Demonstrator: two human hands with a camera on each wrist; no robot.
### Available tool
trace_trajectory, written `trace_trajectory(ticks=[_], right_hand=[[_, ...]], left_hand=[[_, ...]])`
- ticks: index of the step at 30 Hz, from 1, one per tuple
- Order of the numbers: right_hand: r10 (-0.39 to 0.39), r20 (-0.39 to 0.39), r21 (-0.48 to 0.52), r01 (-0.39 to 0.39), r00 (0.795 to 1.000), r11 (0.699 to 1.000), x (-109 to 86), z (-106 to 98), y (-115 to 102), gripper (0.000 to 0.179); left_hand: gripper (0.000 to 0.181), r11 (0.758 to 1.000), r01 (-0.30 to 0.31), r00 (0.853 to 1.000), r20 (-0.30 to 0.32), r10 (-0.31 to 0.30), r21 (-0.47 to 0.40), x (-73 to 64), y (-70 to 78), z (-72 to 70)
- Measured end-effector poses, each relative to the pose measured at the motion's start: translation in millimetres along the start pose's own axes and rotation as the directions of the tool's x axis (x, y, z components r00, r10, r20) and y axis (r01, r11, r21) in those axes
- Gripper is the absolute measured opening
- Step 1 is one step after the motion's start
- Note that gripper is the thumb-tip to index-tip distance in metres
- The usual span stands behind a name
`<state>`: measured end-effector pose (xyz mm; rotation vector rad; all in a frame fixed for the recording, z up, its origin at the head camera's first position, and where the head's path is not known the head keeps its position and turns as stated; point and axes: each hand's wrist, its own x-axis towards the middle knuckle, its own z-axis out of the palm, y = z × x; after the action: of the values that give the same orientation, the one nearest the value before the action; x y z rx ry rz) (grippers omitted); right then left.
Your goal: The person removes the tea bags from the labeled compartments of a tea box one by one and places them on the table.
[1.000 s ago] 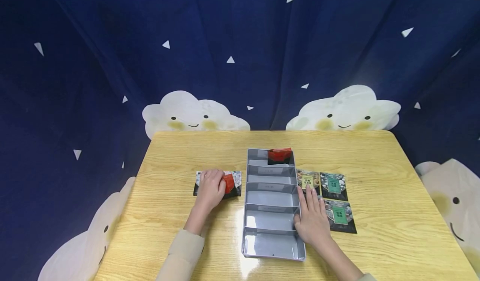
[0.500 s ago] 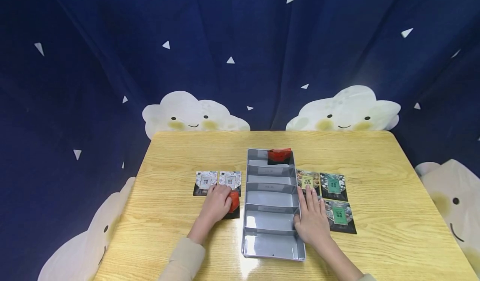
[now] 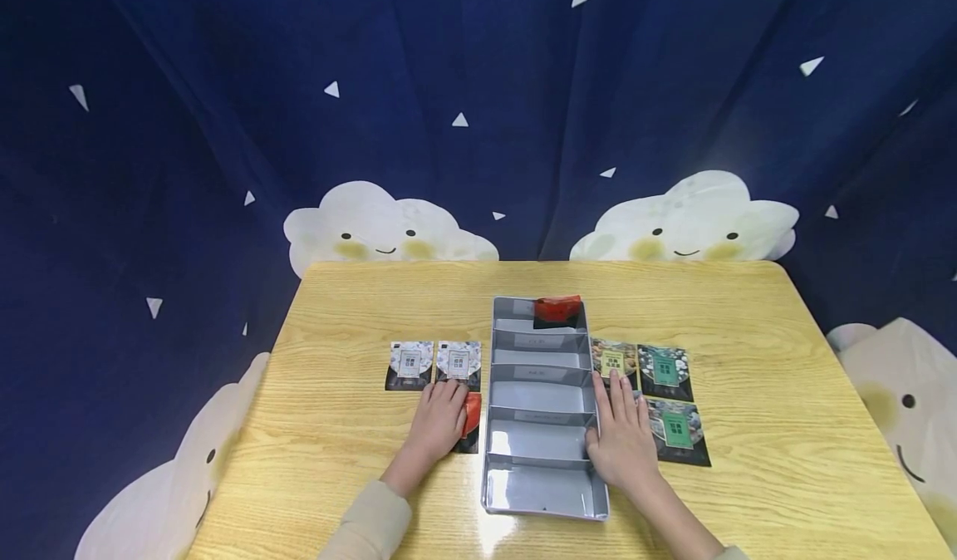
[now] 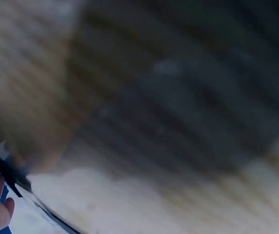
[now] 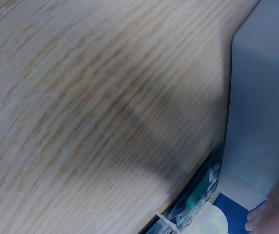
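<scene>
In the head view my left hand (image 3: 439, 417) lies over a red-and-black packet (image 3: 473, 415) on the table left of the grey tray, its fingers curled at the packet's top edge; much of the packet is hidden. Just beyond lie two packets with white labels, a near one (image 3: 458, 361) and one further left (image 3: 409, 365). My right hand (image 3: 624, 439) rests along the tray's right wall, fingers straight, thumb at the wall. Its fingertips overlap a yellow-labelled packet (image 3: 615, 356). The grey tray (image 3: 486, 460) has several compartments in a column; another red-and-black packet (image 3: 557, 309) leans in the farthest one.
Two green-labelled packets lie right of the right hand, a far one (image 3: 665, 369) and a near one (image 3: 678, 429). The wooden table (image 3: 785, 427) ends at a dark blue curtain (image 3: 523, 128) with cloud shapes. The left wrist view is mostly blurred.
My left hand has moved toward me and slightly right with the red-and-black packet, uncovering the two white-labelled packets. The right hand and tray have stayed put.
</scene>
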<state>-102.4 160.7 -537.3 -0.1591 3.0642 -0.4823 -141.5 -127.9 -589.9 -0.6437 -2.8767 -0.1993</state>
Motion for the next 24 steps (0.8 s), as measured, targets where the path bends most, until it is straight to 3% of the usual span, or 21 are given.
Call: trace_trajectory(ticks=[8,24], right_hand=[[0.001,-0.013,0.019,-0.001,1.0,1.0,-0.9,0.0,-0.4,0.072],[0.006,-0.007,-0.002,-0.006,1.0,1.0,-0.2,0.0,-0.5,0.074]], left_hand=[[0.027,0.992,-0.023,0.996,-0.086,0.033,0.12,-5.8,-1.3,10.7],[0.029,0.986,-0.003,0.995,-0.101,0.02,0.168,-9.7,-1.2,17.4]])
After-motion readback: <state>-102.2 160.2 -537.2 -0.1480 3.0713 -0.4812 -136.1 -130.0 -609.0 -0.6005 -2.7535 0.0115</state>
